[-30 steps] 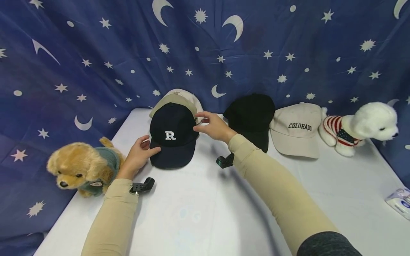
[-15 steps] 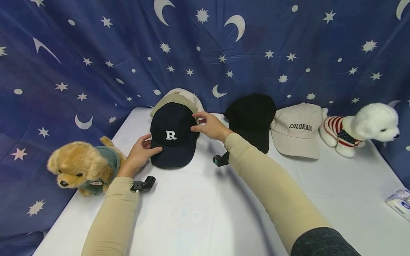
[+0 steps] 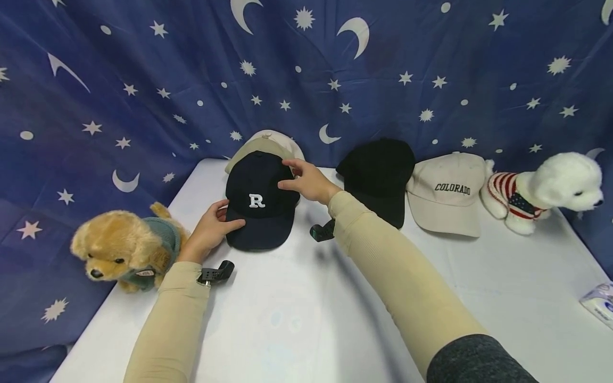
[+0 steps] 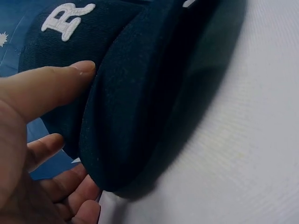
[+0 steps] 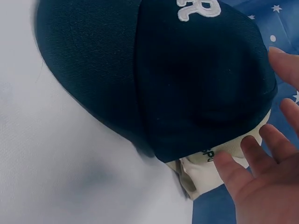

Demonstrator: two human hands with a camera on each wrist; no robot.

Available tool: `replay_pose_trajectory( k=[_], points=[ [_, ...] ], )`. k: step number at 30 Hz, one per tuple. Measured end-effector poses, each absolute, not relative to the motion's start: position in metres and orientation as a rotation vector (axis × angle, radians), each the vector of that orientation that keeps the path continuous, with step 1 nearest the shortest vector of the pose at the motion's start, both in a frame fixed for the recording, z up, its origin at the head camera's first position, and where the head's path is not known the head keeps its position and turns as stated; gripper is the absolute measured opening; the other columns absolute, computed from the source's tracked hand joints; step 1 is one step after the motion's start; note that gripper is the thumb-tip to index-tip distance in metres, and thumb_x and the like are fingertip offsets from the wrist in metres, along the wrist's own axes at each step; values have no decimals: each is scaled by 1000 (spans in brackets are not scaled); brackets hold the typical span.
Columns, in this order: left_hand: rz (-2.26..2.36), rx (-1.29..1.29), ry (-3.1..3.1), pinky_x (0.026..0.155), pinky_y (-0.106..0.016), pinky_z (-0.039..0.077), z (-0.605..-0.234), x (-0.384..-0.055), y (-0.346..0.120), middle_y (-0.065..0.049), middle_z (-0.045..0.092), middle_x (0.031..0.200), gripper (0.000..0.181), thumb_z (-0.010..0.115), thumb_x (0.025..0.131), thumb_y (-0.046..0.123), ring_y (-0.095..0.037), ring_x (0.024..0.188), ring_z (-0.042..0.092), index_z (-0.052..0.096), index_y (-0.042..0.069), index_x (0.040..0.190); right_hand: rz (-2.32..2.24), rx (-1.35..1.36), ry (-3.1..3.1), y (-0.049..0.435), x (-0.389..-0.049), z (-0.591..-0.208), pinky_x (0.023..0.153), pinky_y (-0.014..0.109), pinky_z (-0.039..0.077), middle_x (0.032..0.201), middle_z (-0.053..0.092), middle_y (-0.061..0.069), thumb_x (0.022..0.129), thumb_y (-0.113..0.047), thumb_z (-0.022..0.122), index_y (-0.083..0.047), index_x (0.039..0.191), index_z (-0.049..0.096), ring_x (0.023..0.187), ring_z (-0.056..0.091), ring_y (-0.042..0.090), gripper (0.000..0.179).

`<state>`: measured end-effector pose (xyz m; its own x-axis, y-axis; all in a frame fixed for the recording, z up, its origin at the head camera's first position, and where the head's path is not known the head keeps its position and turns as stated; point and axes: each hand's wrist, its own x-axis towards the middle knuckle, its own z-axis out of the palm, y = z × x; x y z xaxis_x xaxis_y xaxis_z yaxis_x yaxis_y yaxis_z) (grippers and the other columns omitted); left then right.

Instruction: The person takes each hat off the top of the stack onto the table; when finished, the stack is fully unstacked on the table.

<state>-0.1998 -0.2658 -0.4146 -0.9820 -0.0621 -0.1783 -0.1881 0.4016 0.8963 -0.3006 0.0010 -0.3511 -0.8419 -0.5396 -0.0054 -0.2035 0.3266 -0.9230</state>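
Observation:
A navy baseball cap with a white letter R stands in front of a beige cap and a white cap. My left hand holds the navy cap's left side where crown meets brim, thumb on the front and the other fingers behind the edge. In the left wrist view the thumb presses by the brim seam. My right hand is at the upper right of the crown. Its fingers are spread beside the stacked caps; whether they touch cannot be told.
To the right stand a black cap and a light "COLORADO" cap. A white plush dog and a packet lie farther right. On the left sits a tan plush dog. A starry blue curtain backs the white table.
My right hand has shifted left and slightly up along the navy cap's crown. The left hand keeps its hold, and the cap has hardly moved. The view has shifted slightly.

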Motion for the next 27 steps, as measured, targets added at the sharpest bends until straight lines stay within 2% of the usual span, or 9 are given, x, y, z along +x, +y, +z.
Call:
replay_pose_trajectory(
  k=[3,9,13,20,24,27],
  points=[
    [1629,-220,2540,112,-47,33,-415,-201,-265,-26,30,156,90,75,91,18,-39,139,36,17,1,158,-1513,-688,2271,-1,-302,-351,116,33,28,157,36,9,91,-19,73,-8,152,41,145,32,25,69],
    [1606,-207,2561,113,-47,32,-416,-200,-265,-27,30,156,90,75,91,17,-40,140,34,17,0,158,-1553,-712,2263,-5,-300,-350,106,34,40,141,51,13,91,-15,72,-5,149,44,128,47,24,65],
    [1610,-211,2568,113,-47,32,-416,-199,-265,-27,30,155,90,75,91,16,-40,139,35,17,0,158,-1583,-701,2254,-6,-300,-350,103,34,43,135,51,14,90,-13,73,-5,148,45,121,49,25,65],
    [1603,-223,2577,113,-47,32,-417,-199,-264,-26,31,155,89,75,91,17,-40,139,35,19,0,157,-1608,-703,2188,-5,-300,-350,107,38,41,154,39,11,89,-11,74,-6,152,39,130,47,28,73],
    [1597,-227,2579,113,-48,31,-418,-199,-264,-26,31,155,89,75,91,17,-40,140,34,19,1,158,-1593,-716,2190,-5,-300,-350,109,38,38,152,41,12,89,-12,74,-7,153,37,137,40,26,75],
    [1609,-224,2578,113,-48,32,-417,-198,-264,-26,31,155,89,75,91,16,-40,140,35,18,0,158,-1595,-727,2193,-6,-299,-350,107,39,41,146,46,15,89,-12,74,-7,153,38,130,46,28,73]
  ],
)
